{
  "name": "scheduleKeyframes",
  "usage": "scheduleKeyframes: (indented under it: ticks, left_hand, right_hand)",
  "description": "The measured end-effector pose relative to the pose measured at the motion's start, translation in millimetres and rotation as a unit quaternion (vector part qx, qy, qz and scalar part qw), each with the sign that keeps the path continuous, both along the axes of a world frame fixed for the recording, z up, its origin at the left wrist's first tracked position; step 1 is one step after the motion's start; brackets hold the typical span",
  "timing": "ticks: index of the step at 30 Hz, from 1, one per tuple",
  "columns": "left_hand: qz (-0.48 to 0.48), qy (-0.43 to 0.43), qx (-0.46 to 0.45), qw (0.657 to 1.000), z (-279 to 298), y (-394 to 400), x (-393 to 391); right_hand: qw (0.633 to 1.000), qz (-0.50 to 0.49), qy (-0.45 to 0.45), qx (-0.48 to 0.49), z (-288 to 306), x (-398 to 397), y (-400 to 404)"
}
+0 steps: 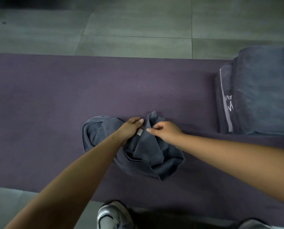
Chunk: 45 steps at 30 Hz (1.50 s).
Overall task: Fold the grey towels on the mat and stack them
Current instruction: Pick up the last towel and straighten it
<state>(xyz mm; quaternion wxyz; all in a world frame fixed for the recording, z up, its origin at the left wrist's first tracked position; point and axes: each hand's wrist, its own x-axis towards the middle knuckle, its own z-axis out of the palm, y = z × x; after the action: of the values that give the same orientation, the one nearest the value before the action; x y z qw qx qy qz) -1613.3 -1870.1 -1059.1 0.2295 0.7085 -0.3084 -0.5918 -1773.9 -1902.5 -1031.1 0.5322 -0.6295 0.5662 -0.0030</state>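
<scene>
Grey terry, crumpled: the unfolded towel [142,152] sits in a heap mid-mat, slightly toward your side, with loose loops of cloth bulging left and toward the lower right. A small pale tag [140,132] shows on it between your hands.

Your left hand [131,129] is curled over the heap's upper left part, fingers gripping a fold next to the tag. Your right hand [164,131] pinches a ridge of the same towel between thumb and fingertips, just right of the tag. The two hands are close together, not touching.

Folded towels [260,93] are stacked at the mat's right end, well apart from the heap. The top one is plain grey; a lower one sticks out on the left side with a pale stripe and white lettering, only partly readable.

The mat [55,100] is purple, finely ribbed and flat. It lies on a floor [134,27] of large grey tiles with thin dark joints. Lighting is dim.

A grey shoe [112,214] sits at the mat's near edge.
</scene>
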Motion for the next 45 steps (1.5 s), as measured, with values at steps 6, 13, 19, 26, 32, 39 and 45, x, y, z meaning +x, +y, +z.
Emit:
scheduleKeyframes:
  ticks: [6, 13, 19, 26, 32, 39, 45]
  left_hand:
    - [0.027, 0.106, 0.052, 0.993, 17.3, 4.4, -9.1]
    - [0.148, 0.232, 0.003, 0.961, 52.6, -10.7, -5.8]
    - [0.027, -0.023, -0.221, 0.975, 111.4, -28.3, -12.1]
    - [-0.081, -0.095, -0.298, 0.946, 167.7, -44.4, -49.0]
    - [-0.155, 0.056, -0.236, 0.958, 178.6, -41.6, -41.6]
    - [-0.247, -0.03, -0.229, 0.941, 156.8, -33.4, -42.1]
    - [-0.07, -0.118, -0.376, 0.917, 140.6, -21.7, -69.3]
  right_hand:
    - [0.98, -0.112, -0.14, 0.083, 8.7, 12.9, 0.1]
    - [0.907, -0.197, -0.328, 0.178, 53.2, -13.7, -25.4]
    - [0.955, -0.175, -0.239, 0.023, 81.9, -53.1, -43.3]
    - [0.946, -0.067, -0.318, 0.018, 132.8, -63.4, -52.0]
    - [0.926, -0.172, -0.336, 0.018, 154.8, -81.4, -64.6]
    - [0.893, -0.224, -0.387, 0.057, 179.7, -100.1, -79.9]
    - [0.875, -0.232, -0.41, 0.113, 189.9, -98.2, -81.9]
